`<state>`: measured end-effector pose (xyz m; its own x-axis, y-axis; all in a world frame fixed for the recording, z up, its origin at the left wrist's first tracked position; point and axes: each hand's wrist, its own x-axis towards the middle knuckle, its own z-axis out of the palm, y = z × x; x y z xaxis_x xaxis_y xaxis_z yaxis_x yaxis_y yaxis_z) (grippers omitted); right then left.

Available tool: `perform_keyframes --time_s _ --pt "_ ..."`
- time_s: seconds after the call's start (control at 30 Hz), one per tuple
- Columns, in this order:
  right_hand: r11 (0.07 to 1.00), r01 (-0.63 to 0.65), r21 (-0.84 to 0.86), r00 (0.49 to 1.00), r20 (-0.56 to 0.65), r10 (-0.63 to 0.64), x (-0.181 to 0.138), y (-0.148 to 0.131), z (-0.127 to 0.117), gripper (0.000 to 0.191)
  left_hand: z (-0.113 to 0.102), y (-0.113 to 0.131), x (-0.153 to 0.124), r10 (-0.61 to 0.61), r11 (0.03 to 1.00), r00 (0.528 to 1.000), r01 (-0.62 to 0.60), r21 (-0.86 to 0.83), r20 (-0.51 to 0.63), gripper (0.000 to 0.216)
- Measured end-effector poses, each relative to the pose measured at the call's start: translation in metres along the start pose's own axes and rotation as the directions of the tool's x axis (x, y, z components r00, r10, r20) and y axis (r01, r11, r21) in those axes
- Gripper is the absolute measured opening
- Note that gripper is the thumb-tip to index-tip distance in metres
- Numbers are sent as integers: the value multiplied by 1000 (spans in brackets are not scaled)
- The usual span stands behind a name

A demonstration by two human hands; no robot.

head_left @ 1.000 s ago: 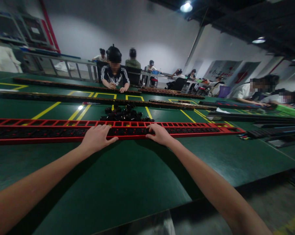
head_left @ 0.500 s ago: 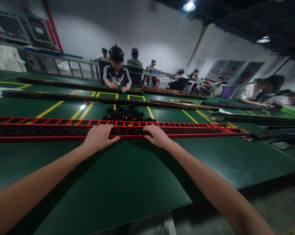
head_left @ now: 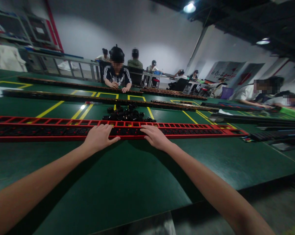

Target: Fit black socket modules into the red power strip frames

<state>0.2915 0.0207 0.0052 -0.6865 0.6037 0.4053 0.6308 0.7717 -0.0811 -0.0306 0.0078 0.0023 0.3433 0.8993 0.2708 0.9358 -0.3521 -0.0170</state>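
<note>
A long red slotted frame (head_left: pixel 184 135) lies across the green table, with a row of black square parts (head_left: pixel 61 131) set into its near channel. My left hand (head_left: pixel 98 136) rests on the frame left of the middle, its fingers laid over the channel and its thumb stretched to the right. A short way to the right, my right hand (head_left: pixel 156 135) lies on the same frame with fingers extended over the black parts. Neither hand has anything lifted in it. Just behind the frame is a loose pile of small black parts (head_left: pixel 126 114).
Long dark strips (head_left: pixel 76 96) lie across the table behind the pile, and more dark strips (head_left: pixel 279 133) lie at the right. Yellow lines mark the green table top (head_left: pixel 137 182). A co-worker (head_left: pixel 116 73) sits opposite; another person (head_left: pixel 255 93) leans over at the right.
My right hand has shifted slightly left along the red frame, and its fingers look more stretched out. My left hand stays in place.
</note>
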Motion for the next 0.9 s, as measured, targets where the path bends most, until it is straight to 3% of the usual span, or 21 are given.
perform_keyframes --time_s 0.13,0.33,0.5,0.67,0.9 --pt "1000 9 -2 992 -123 -9 2 -9 -7 46 3 -1 1 -7 1000 1000 7 6 2 77" --pt "1000 0 -6 1000 8 0 7 -21 -2 31 4 -1 1 -6 1000 1000 6 -7 -15 75" --pt "999 -48 -16 998 -38 47 7 -22 7 30 3 -1 1 -7 1000 1000 7 -14 -9 74" --pt "1000 15 8 995 -103 -14 3 -6 -3 30 1 -1 0 -11 1000 1000 11 -3 10 76" --pt "995 -96 9 959 -267 95 -5 28 -20 36 -1 0 0 -13 1000 999 12 24 32 70"
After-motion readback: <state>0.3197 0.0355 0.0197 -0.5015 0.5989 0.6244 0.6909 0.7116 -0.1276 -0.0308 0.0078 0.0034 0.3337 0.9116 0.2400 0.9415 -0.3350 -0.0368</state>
